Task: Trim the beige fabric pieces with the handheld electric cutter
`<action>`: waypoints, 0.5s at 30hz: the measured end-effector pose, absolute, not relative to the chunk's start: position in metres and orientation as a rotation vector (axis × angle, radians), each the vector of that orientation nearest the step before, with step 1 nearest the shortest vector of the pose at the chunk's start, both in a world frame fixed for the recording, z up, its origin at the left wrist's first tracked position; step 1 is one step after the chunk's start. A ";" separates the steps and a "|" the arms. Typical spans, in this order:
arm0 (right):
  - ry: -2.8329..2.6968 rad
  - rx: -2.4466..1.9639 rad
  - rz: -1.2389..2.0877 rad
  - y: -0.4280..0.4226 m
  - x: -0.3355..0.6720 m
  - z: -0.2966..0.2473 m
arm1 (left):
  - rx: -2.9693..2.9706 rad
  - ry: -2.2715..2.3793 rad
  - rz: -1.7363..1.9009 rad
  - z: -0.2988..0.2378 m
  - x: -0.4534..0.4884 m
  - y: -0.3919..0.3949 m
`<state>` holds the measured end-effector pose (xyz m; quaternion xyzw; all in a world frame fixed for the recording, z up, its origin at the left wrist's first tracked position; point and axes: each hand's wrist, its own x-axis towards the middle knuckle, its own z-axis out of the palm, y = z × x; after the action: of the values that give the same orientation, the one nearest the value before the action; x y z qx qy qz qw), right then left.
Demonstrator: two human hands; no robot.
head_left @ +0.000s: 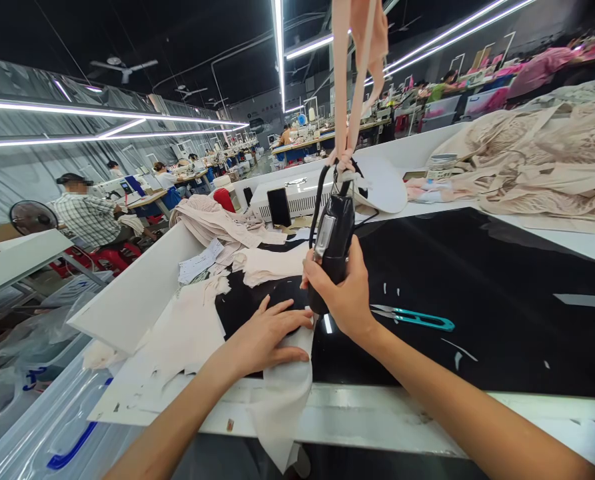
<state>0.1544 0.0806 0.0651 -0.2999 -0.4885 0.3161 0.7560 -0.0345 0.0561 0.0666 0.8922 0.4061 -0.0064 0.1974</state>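
My right hand is wrapped round a black handheld electric tool with a silver plate on its side and a black cord. The tool hangs from knotted pale-pink fabric straps, and its lower end is close to the table surface; what lies under it is hidden. Fingers spread, my left hand lies flat on a pale fabric piece that drapes over the table's front edge. Right of my hands, turquoise-handled thread snips lie on the black table surface.
Pale fabric pieces and a printed paper slip lie at left beside a white side board. A phone leans against a white box. A large fabric heap fills the back right. Other people work farther off.
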 end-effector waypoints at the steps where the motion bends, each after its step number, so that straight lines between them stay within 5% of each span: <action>1: -1.066 -0.650 0.681 0.081 0.155 0.066 | 2.505 1.136 -0.021 0.067 -0.035 0.056; 15: -1.069 -0.667 0.700 0.082 0.155 0.066 | 2.471 1.130 -0.029 0.070 -0.033 0.058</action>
<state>0.1550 0.0822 0.0658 -0.3056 -0.4892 0.3203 0.7514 -0.0335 0.0581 0.0695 0.8891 0.4064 -0.0106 0.2105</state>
